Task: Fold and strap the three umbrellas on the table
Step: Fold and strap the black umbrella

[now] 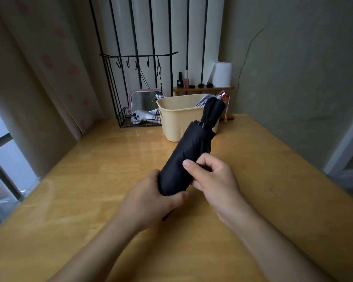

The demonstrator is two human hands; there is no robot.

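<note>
Black fabric folded umbrella (190,155) is lying slanted over the yellow wooden table (90,180), far end pointing toward one o'clock. The left hand (149,198) is gripping its near end with curled fingers; the right hand (214,180) is pinching its side. A cream plastic basket (177,119) is standing at twelve o'clock, holding a pink-handled umbrella (223,96).

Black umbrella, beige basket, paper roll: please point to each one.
black umbrella (190,151), head view, middle of folded canopy
beige basket (175,119), head view, front wall
paper roll (222,75), head view, its side
</note>
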